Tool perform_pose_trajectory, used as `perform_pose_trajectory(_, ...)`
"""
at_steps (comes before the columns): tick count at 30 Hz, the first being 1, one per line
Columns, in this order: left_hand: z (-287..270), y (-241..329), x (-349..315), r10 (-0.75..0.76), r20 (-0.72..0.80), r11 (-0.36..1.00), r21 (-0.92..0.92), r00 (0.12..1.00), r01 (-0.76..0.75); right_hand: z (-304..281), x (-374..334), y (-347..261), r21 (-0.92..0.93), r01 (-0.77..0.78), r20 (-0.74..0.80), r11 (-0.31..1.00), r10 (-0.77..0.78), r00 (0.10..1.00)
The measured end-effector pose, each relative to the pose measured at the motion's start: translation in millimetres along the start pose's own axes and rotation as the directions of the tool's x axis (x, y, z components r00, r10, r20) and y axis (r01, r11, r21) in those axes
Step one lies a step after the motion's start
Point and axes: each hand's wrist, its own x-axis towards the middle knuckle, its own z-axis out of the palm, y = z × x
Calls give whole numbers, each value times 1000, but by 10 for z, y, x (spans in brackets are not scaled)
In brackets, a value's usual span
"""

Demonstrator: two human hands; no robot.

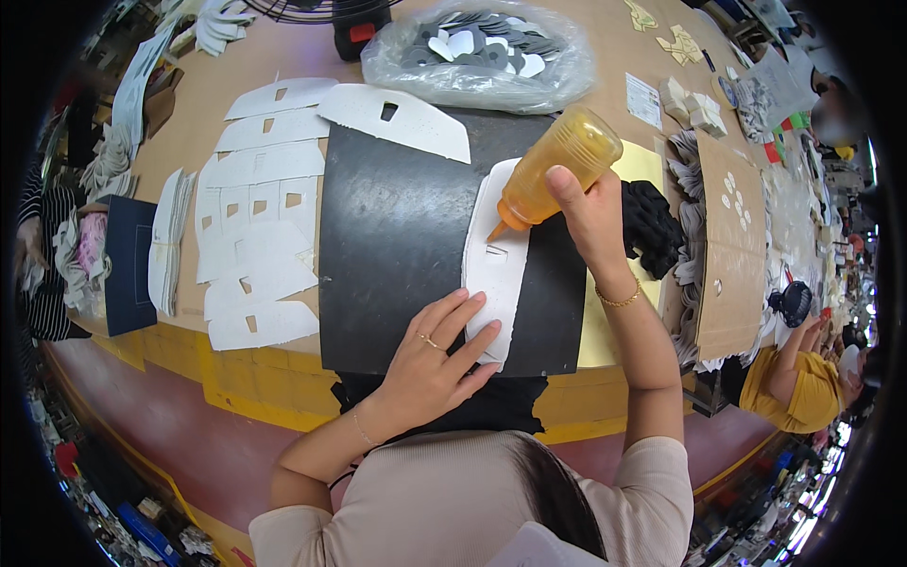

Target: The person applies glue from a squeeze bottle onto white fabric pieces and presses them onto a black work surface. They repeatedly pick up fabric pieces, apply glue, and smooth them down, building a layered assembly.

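A stack of long white cut pieces (491, 274) lies lengthwise on a black mat (397, 255), a small slot showing in the top one. Flat on its near end rests my left hand (435, 345), fingers spread. My right hand (590, 213) is wrapped round a squeeze bottle (564, 161) of amber liquid, tilted with its orange nozzle down close to the slot. Whether the tip touches the piece I cannot tell. Another white piece with a dark window (402, 118) lies across the mat's far left corner.
Several white pieces (260, 250) are spread in overlapping rows left of the mat. A clear bag (477, 57) of grey and white cut-outs sits at the far side. Black cloth (650, 227) and a cardboard sheet (729, 246) are on the right. A blue box (132, 265) stands left.
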Motion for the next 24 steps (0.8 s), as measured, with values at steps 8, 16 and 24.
perform_pose_trajectory(8,39,-54,-14,23,-32,1000,7,999,-23,61,-21,21,-54,-12,28,998,14,1000)
perform_pose_trajectory(16,43,-74,-20,22,-60,1000,-1,998,-22,43,-161,148,153,-87,22,984,85,996)
perform_pose_trajectory(24,138,-4,24,-228,-151,962,115,962,246,-268,-112,126,281,-116,-123,953,156,980)
